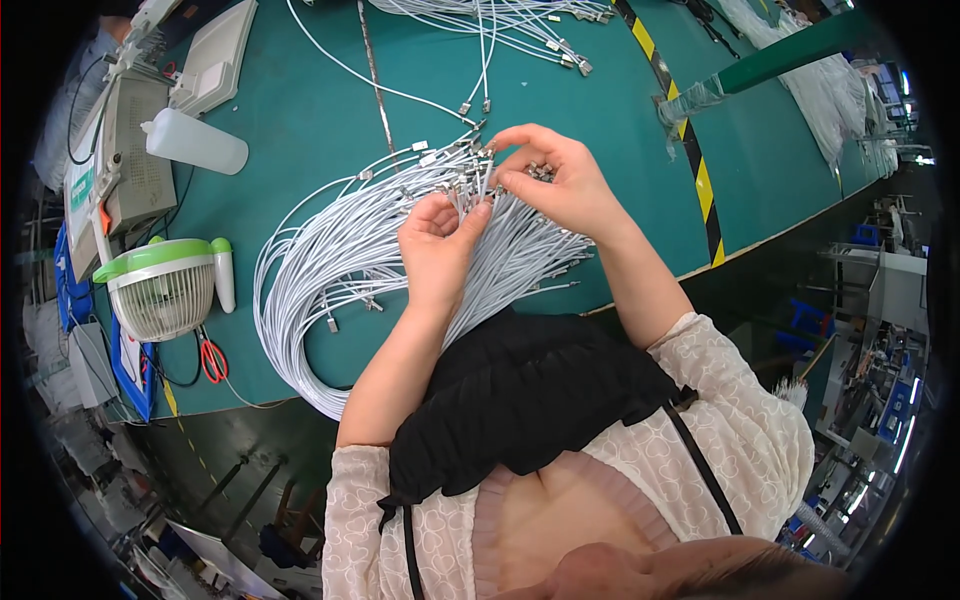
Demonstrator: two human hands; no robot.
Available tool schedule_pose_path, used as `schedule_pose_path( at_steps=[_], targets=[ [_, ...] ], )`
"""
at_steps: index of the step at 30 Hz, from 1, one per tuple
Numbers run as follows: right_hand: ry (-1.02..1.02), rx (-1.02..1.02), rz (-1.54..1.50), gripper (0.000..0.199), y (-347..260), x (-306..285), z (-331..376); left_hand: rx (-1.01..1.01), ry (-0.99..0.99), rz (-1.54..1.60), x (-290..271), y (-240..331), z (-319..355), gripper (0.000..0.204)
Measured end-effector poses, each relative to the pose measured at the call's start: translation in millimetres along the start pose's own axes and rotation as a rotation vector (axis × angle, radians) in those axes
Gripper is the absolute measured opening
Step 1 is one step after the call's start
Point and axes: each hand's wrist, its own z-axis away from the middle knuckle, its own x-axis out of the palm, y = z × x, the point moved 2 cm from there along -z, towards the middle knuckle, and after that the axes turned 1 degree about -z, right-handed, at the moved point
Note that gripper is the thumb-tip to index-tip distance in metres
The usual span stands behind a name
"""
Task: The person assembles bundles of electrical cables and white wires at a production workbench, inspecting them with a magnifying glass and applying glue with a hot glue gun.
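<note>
A thick bundle of white cables (300,285) with small metal connectors at their ends lies curved over the table in front of me. My left hand (440,240) is closed on a cable near its connector end, thumb and fingers pinched together. Just to its right, my right hand (560,180) has its thumb and forefinger curled at the metal connectors (488,150); whether it grips one is hard to make out. More connector ends (540,172) stick out beneath the right hand's fingers.
On the green table (300,100) to the left are a white squeeze bottle (197,142), a green-and-white fan (163,290), red-handled scissors (213,360) and a beige instrument (135,155). More white cables (520,35) lie at the far side. Yellow-black tape (704,195) and a green bar (770,68) are at right.
</note>
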Motion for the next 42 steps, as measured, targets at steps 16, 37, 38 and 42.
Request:
schedule_pose_path(
  at_steps=[16, 37, 38, 42],
  targets=[
    [0.079, 0.061, -0.322, 0.024, -3, -5, -2, -0.017, -0.052, 0.022, 0, -1, 3, 0.013],
    [-0.001, 0.108, -0.168, 0.023, -1, 1, -5, -0.032, -0.137, 0.049, -7, -7, -2, 0.017],
    [0.007, 0.124, -0.180, 0.022, -1, 0, -5, -0.032, -0.137, 0.049, -7, -6, -2, 0.017],
    [0.027, 0.150, -0.193, 0.016, 0, -1, -3, -0.123, -0.175, 0.022, -8, 3, -4, 0.018]
  ],
)
